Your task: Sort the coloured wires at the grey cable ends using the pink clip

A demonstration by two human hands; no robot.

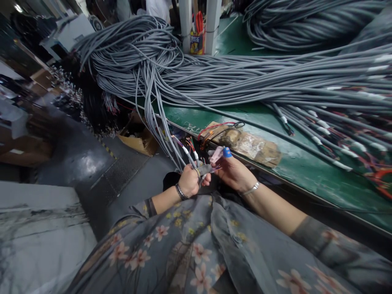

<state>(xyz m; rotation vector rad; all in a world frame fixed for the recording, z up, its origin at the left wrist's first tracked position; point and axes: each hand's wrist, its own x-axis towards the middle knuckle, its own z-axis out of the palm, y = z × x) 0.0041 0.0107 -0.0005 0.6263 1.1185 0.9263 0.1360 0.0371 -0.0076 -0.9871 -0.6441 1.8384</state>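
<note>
My left hand (190, 180) is closed around several grey cables (167, 130) that hang down from the bench. White wrapping and thin coloured wires (190, 143) show at some of their ends above the fist. One cable end points right, its thin wires fanning out toward my right hand (234, 173). The right hand's fingers are bent together close to these wires, with blue tape (227, 152) on one digit and a pale pink covering (216, 154) on another. Whatever sits between those fingertips is too small to make out.
A thick bundle of grey cables (208, 81) lies along the green bench (190, 118). Near its edge is a tape-covered board (251, 143) with red and black leads. Red-handled pliers (199, 22) stand by a post. An open cardboard box (139, 139) sits below.
</note>
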